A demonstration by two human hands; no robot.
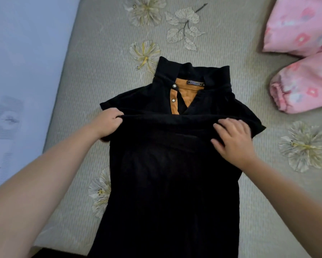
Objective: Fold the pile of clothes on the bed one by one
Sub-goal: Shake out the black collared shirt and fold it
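A black shirt [165,164] lies on the bed [100,71], its long axis running from the near edge of the bed away from the person, with the collar [191,73] at the far end. The collar stands turned up, and inside it show an orange lining [188,94], a small dark label [194,83] and two pale buttons down the orange placket. The hem end has been brought up over the body, so a folded edge runs crosswise between the two hands, just short of the open neck.

The left hand [108,123] is the closed grip: its fingers are curled round the left end of that folded edge, pinching the cloth beside the short left sleeve. The right hand [234,138] lies flat on top of the fabric with fingers spread and straight, pressing the right part of the fold; the right sleeve sticks out just beyond it.

Well beyond the right hand, at the far right of the bed, lies pink flowered clothing [301,53], one elastic cuff pointing toward the shirt. The bed cover is grey-green with pale flower prints. Left of the left hand, past the bed's edge, is a pale floor [16,71].
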